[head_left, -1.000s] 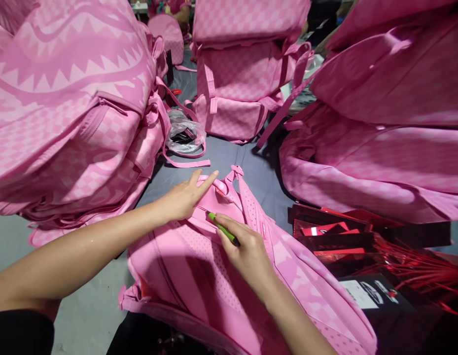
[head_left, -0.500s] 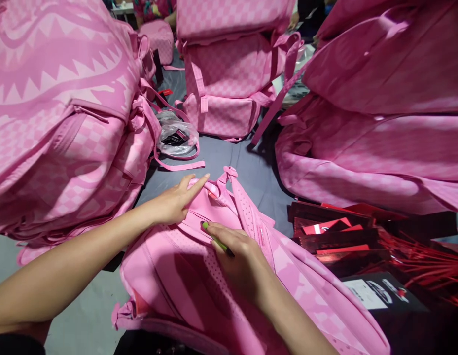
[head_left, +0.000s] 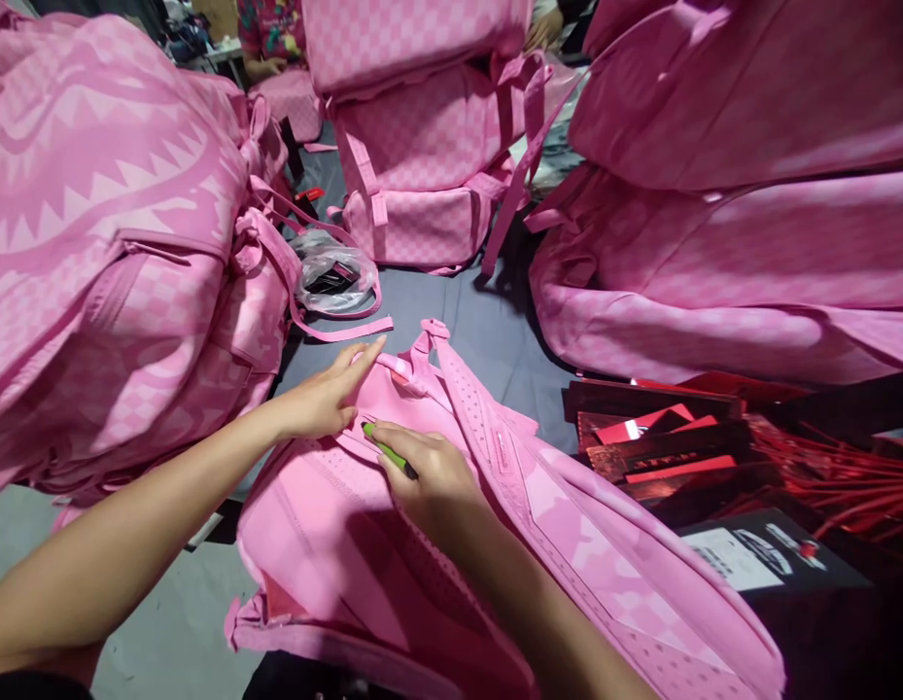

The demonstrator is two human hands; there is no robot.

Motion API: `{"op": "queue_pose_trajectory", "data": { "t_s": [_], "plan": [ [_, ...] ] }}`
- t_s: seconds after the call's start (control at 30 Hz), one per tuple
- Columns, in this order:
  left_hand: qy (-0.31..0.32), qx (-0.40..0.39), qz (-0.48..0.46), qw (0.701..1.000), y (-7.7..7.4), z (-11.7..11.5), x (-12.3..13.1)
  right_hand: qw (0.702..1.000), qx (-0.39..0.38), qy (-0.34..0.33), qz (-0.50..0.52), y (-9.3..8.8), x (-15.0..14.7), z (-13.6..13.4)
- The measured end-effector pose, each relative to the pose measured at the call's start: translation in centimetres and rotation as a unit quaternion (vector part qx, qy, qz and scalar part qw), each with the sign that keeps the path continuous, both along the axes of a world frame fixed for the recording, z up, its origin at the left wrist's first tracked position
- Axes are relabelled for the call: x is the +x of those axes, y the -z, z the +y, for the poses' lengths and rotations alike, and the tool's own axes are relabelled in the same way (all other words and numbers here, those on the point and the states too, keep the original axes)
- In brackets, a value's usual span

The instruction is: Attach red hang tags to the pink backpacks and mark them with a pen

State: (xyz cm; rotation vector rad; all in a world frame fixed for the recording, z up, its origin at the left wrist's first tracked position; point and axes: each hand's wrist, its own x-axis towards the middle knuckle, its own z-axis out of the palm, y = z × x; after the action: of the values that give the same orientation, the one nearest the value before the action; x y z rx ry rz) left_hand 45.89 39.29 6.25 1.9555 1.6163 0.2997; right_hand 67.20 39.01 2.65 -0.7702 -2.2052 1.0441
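Note:
A pink backpack (head_left: pixel 334 530) lies back-side up on the table in front of me. My left hand (head_left: pixel 324 394) presses flat on its top edge, fingers stretched toward the straps (head_left: pixel 487 428). My right hand (head_left: pixel 429 476) is closed on a small green-handled tool (head_left: pixel 387 451), whose tip touches the seam near the top of the backpack, just beside my left hand.
Stacks of pink backpacks rise at the left (head_left: pixel 108 253), the back (head_left: pixel 422 165) and the right (head_left: pixel 735 224). A clear plastic bag (head_left: pixel 332 274) lies behind the backpack. Red and black tags (head_left: pixel 670 442) are piled at the right. Another person (head_left: pixel 265 39) sits at the far back.
Both hands and the green tool have shifted slightly left along the backpack's top seam. The view has tilted up a little.

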Motion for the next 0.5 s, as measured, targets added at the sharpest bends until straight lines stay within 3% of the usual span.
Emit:
{"op": "queue_pose_trajectory", "data": {
  "t_s": [0.1, 0.27, 0.4, 0.5],
  "plan": [
    [-0.006, 0.002, -0.009, 1.0, 0.2, 0.0, -0.4, 1.0, -0.001, 0.022, -0.012, 0.0, 0.0, 0.2],
    [-0.019, -0.008, -0.007, 1.0, 0.3, 0.2, -0.3, 0.999, -0.032, -0.033, 0.029, -0.1, -0.6, 0.6],
    [-0.033, -0.013, -0.003, 0.999, 0.1, -0.1, 0.5, 0.999, -0.017, -0.012, 0.033, -0.1, -0.5, 0.8],
    [-0.048, -0.015, -0.007, 0.999, 0.0, -0.2, 0.2, 0.997, -0.045, -0.042, 0.047, -0.5, -0.4, 0.9]
  ]
}}
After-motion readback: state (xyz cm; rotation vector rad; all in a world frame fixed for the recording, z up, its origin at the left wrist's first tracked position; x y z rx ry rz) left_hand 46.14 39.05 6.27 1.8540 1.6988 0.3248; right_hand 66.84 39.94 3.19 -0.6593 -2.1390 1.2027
